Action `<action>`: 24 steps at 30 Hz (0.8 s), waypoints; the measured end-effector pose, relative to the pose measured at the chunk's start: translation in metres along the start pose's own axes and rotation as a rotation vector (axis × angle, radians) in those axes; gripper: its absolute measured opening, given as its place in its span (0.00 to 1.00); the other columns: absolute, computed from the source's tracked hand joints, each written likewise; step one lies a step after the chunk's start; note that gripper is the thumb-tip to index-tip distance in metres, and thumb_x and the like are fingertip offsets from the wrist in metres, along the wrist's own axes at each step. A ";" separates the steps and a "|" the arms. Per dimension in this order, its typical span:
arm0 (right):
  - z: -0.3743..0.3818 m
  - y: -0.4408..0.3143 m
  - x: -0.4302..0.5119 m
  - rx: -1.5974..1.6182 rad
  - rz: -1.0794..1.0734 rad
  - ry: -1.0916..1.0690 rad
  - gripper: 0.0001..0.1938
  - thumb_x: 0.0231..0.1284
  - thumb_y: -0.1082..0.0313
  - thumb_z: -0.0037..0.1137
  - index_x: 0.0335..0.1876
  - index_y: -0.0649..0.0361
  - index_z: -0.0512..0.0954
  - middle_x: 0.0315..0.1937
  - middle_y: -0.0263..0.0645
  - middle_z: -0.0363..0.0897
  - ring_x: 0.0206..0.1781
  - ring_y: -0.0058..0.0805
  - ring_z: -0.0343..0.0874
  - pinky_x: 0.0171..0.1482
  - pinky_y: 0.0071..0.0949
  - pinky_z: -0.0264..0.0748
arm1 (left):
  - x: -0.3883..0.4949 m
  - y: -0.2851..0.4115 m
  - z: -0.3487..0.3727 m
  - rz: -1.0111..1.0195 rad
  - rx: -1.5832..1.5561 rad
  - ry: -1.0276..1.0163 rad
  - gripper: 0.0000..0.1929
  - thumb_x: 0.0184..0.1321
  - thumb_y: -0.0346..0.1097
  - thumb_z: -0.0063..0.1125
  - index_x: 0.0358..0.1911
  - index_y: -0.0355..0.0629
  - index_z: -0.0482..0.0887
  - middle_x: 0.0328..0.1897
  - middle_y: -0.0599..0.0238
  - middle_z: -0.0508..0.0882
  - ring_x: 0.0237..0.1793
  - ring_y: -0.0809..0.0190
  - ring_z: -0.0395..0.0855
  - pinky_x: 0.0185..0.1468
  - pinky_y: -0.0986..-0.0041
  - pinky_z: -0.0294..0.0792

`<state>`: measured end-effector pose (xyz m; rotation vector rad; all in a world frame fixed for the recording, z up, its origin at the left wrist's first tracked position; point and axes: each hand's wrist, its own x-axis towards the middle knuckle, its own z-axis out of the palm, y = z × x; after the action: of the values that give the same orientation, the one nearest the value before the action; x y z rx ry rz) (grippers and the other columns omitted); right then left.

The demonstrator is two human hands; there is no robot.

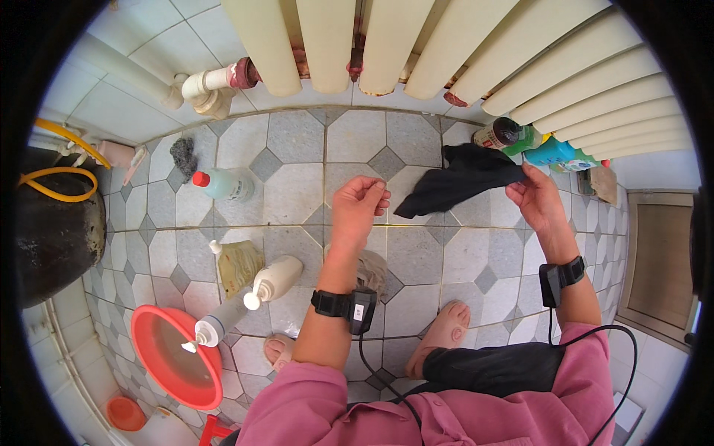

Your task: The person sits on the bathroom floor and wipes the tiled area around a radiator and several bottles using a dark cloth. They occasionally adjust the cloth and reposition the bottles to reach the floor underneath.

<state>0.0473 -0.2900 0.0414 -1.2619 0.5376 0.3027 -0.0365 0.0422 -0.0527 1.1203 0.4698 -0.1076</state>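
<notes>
A black cloth point(466, 175) hangs in the air above the tiled floor, its right corner pinched in my right hand point(535, 195). The rest of the cloth spreads left towards my other hand without touching it. My left hand point(361, 202) is raised over the floor with thumb and fingers curled together, and nothing shows in it. Below my left forearm lies a crumpled grey-brown cloth point(372, 270), partly covered by the arm. Both wrists wear black strapped devices with a cable.
A cream radiator point(390, 44) spans the far wall, with several bottles point(549, 150) below its right end. Left stand a red-capped bottle point(237, 185), a pouch point(240, 265), pump bottles point(281, 279) and a red water basin point(216, 384). A grey scouring pad point(183, 156) lies farther back.
</notes>
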 end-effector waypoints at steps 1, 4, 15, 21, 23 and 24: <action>-0.002 0.003 0.001 -0.035 -0.007 -0.076 0.08 0.74 0.64 0.53 0.46 0.60 0.77 0.37 0.40 0.83 0.35 0.34 0.84 0.38 0.35 0.85 | -0.001 -0.002 0.001 -0.020 0.000 0.000 0.05 0.69 0.32 0.61 0.37 0.39 0.86 0.30 0.66 0.87 0.28 0.71 0.82 0.31 0.79 0.72; -0.004 0.010 0.002 -0.148 -0.033 -0.112 0.08 0.73 0.63 0.56 0.43 0.59 0.76 0.32 0.35 0.79 0.28 0.30 0.82 0.29 0.27 0.78 | -0.002 -0.006 0.003 -0.052 0.033 0.009 0.06 0.69 0.33 0.62 0.37 0.39 0.86 0.29 0.67 0.87 0.27 0.71 0.81 0.31 0.79 0.72; 0.004 -0.073 -0.048 -0.201 -0.612 -0.381 0.12 0.76 0.63 0.50 0.50 0.64 0.78 0.39 0.36 0.84 0.31 0.23 0.81 0.33 0.26 0.76 | 0.004 0.001 -0.012 0.151 0.113 0.138 0.07 0.65 0.35 0.67 0.35 0.40 0.89 0.26 0.74 0.83 0.26 0.75 0.76 0.28 0.81 0.66; -0.002 -0.082 -0.058 -0.111 -0.682 -0.323 0.18 0.77 0.65 0.45 0.62 0.68 0.75 0.56 0.45 0.81 0.47 0.29 0.83 0.45 0.34 0.80 | 0.003 0.007 -0.015 0.135 0.165 0.120 0.06 0.67 0.33 0.65 0.37 0.38 0.90 0.27 0.73 0.84 0.27 0.74 0.78 0.28 0.81 0.67; -0.003 -0.068 -0.050 -0.176 -0.589 -0.338 0.17 0.76 0.66 0.47 0.62 0.68 0.75 0.55 0.45 0.83 0.47 0.30 0.84 0.45 0.34 0.81 | 0.001 0.006 -0.014 0.095 0.140 0.093 0.06 0.68 0.32 0.63 0.39 0.38 0.90 0.30 0.71 0.85 0.29 0.72 0.81 0.30 0.80 0.70; -0.001 -0.054 -0.041 -0.296 -0.554 -0.377 0.15 0.74 0.67 0.49 0.59 0.67 0.77 0.52 0.43 0.83 0.45 0.29 0.84 0.43 0.31 0.81 | 0.001 0.005 -0.014 0.064 0.107 0.068 0.06 0.69 0.31 0.62 0.41 0.38 0.89 0.32 0.69 0.86 0.30 0.71 0.82 0.32 0.80 0.72</action>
<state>0.0397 -0.3039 0.1077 -1.5377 -0.1932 0.1460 -0.0386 0.0569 -0.0532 1.2454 0.4929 -0.0389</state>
